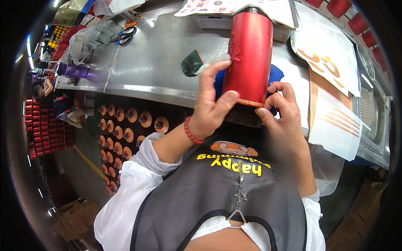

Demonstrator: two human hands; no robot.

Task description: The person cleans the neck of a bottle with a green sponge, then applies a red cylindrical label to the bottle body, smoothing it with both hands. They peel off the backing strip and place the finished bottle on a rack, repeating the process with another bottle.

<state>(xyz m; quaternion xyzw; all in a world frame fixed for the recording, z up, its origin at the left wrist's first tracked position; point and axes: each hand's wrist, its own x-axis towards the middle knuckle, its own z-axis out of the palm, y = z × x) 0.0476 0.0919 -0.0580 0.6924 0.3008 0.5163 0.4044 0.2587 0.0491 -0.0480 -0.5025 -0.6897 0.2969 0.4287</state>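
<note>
A red metallic bottle (250,58) lies in front of me, its base end toward me, with water drops on its side. A thin gold strip (250,103) runs along its near edge. My left hand (212,98) is against the bottle's left side, index fingertip touching it and thumb by the near edge. White coverings show on its fingertips. My right hand (284,106) has its thumb and forefinger closed at the right end of the near edge; whether they pinch the strip's end is hidden. Under the bottle is a blue cloth (275,75). Left of it rests a dark green flat piece (191,64).
On the right of the metal table (146,62) lie white sheets (335,125) with gold strips, near a metal sink (379,113). Black scissors (127,36) and a purple bottle (75,70) lie left. Racked items with round tan discs (132,114) stand below the table edge.
</note>
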